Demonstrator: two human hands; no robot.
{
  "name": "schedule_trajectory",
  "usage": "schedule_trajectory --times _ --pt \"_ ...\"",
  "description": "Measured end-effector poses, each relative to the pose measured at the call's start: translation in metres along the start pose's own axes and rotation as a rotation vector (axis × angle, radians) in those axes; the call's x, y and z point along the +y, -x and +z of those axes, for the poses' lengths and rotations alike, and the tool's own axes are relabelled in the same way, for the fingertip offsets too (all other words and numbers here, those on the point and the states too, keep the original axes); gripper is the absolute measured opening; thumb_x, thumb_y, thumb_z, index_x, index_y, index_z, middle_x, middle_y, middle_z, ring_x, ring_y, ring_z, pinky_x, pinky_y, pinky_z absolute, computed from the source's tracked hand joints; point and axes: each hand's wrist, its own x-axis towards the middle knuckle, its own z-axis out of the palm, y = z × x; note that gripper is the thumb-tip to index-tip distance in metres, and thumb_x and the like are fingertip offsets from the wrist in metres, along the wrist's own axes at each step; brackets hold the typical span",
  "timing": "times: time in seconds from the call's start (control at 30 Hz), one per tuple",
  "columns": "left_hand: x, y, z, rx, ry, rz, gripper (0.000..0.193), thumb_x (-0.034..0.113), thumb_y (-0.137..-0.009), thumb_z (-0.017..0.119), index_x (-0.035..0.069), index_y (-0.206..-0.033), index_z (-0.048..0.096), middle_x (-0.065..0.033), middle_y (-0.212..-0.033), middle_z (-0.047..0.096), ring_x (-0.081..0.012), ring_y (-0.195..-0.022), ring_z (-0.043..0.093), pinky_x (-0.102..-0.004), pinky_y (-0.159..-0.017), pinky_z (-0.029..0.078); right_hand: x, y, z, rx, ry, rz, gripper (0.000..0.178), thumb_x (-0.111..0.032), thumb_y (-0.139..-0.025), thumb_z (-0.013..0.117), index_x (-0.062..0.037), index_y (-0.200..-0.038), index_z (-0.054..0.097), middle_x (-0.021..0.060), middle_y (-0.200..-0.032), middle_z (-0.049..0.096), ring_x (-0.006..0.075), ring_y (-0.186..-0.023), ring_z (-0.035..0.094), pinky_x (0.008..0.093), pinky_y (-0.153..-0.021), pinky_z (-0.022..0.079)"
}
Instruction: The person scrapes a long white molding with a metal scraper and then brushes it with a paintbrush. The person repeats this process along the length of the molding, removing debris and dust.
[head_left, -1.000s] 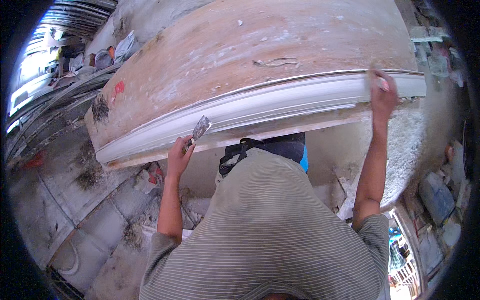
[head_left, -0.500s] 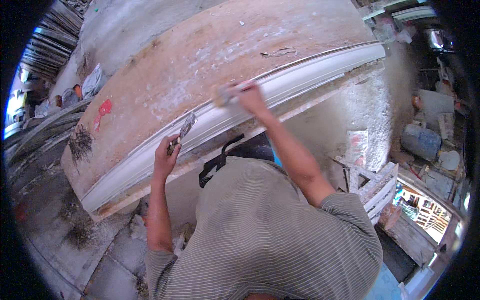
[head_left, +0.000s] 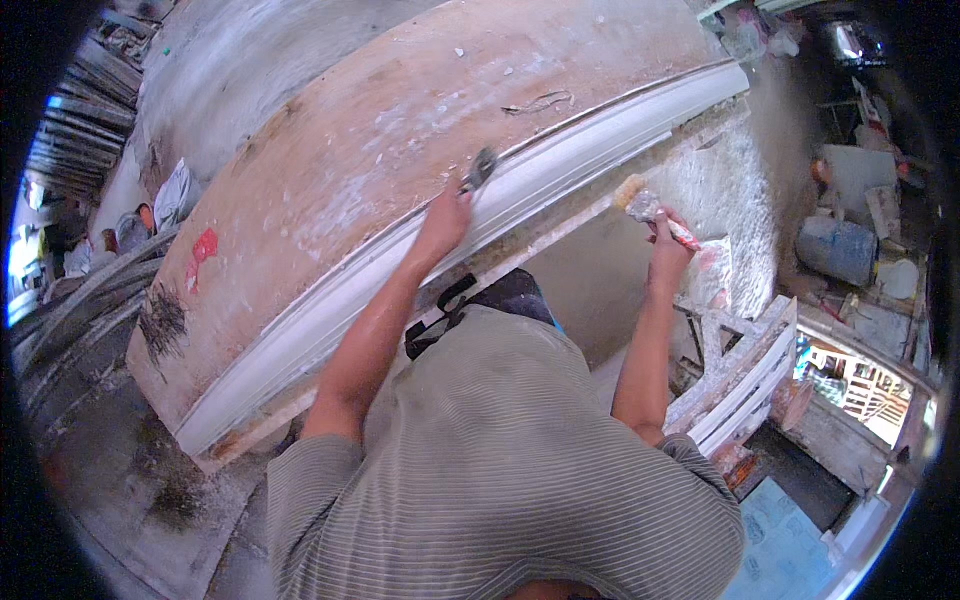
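Note:
A long white ridged plaster moulding (head_left: pixel 600 120) lies along the near edge of a worn brownish board (head_left: pixel 340 150). My left hand (head_left: pixel 446 222) is closed on a putty knife (head_left: pixel 481 168), whose blade points up over the moulding's far edge, about midway along it. Whether the blade touches is unclear. Off the near side of the moulding, my right hand (head_left: pixel 672 246) grips a paintbrush (head_left: pixel 650 210) with a red and white handle. Its pale bristles stick out toward the upper left, near the board's underside edge and apart from the moulding.
A bent wire-like strip (head_left: pixel 538 102) and a red patch (head_left: pixel 202 252) lie on the board. A slatted white wooden crate (head_left: pixel 735 375) stands at my right, with a blue-grey container (head_left: pixel 836 250) farther off. Bundled long strips (head_left: pixel 75 295) are at the left.
The paintbrush has moved right, off the moulding to its near side. My left hand has slid up and right along the moulding with the putty knife.

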Motion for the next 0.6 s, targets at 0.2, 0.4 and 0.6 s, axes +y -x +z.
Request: schedule_trajectory --times 0.2,0.4,0.6 --pt "0.006 0.004 0.003 -0.03 -0.077 -0.061 0.038 0.027 -0.103 0.048 -0.001 -0.129 0.05 -0.0322 -0.118 0.061 -0.0488 -0.113 0.058 -0.0519 -0.096 0.045 0.035 -0.035 -0.006 -0.035 0.098 0.022 0.02 -0.014 -0.092 0.069 -0.004 -0.109 0.071 0.0041 -0.095 0.072 0.0132 -0.082 0.069 0.0246 -0.061 0.049" --pt "0.034 0.027 -0.019 -0.077 -0.133 -0.218 0.036 0.021 -0.102 0.048 -0.001 -0.131 0.047 -0.0338 -0.115 0.062 -0.0504 -0.109 0.059 -0.0535 -0.091 0.047 0.026 -0.1 -0.008 0.057 0.059 0.026 0.023 -0.016 -0.093 0.069 -0.0016 -0.111 0.069 0.0057 -0.098 0.072 0.0134 -0.084 0.069 0.025 -0.062 0.049" --pt "0.118 -0.124 0.117 -0.055 -0.107 0.16 0.044 0.019 -0.1 0.046 -0.008 -0.135 0.043 -0.0378 -0.11 0.061 -0.0507 -0.106 0.059 -0.0542 -0.093 0.045 0.011 -0.148 0.014 0.052 -0.094 0.045 0.024 -0.015 -0.092 0.069 -0.0012 -0.112 0.069 0.0057 -0.101 0.071 0.014 -0.087 0.069 0.0255 -0.064 0.051"
